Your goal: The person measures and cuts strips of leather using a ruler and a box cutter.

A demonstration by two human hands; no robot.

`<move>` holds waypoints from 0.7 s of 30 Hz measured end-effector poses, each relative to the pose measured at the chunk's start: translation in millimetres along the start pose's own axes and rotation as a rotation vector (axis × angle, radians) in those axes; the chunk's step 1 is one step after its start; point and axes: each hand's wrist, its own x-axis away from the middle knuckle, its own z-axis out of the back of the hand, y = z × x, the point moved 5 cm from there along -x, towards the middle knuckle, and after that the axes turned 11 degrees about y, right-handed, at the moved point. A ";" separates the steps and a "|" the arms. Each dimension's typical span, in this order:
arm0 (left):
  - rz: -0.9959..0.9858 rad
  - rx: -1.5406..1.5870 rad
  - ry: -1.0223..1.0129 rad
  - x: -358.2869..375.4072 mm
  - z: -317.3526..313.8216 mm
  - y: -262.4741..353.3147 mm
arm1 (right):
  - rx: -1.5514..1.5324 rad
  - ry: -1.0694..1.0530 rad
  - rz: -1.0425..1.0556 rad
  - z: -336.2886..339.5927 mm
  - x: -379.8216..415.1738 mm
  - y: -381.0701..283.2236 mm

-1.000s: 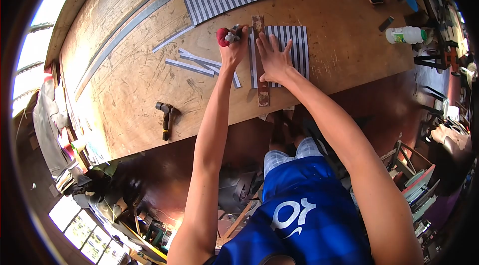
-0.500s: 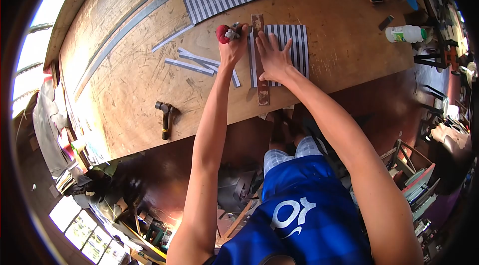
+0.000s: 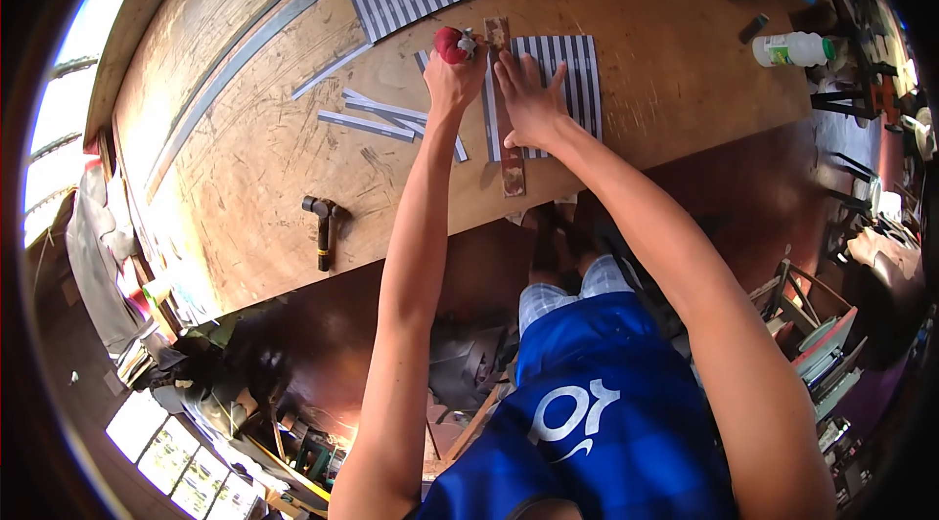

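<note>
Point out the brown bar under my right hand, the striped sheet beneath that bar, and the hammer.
Brown bar (image 3: 514, 174): head view, on its bare lower end.
Striped sheet (image 3: 579, 90): head view, on the stripes near its right edge.
Hammer (image 3: 324, 238): head view, on its handle.

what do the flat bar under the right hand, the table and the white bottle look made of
Bar: possibly rusted metal, with a dull, blotchy reddish-brown surface; worn painted wood isn't ruled out.
Table: probably plywood or another wood board, judging by its brown, scratched surface.
Bottle: likely plastic, with a smooth whitish body and green cap.
</note>
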 end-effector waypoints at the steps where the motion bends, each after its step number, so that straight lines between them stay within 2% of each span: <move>1: -0.015 0.002 0.026 0.8 0.9 0.8 | -0.015 0.011 -0.004 1.4 0.5 0.0; 8: 0.012 -0.013 -0.026 21.1 14.3 8.1 | -0.060 0.025 -0.016 2.8 -0.1 1.3; 11: -0.018 0.019 0.028 36.5 26.1 16.1 | -0.075 0.034 -0.004 -1.8 -1.8 2.9; 15: 0.050 0.016 -0.018 61.2 35.0 13.2 | -0.102 0.041 -0.003 -3.0 -1.4 3.5; 21: 0.038 -0.045 -0.010 106.7 49.3 5.9 | -0.068 0.034 -0.006 -4.9 -3.4 3.2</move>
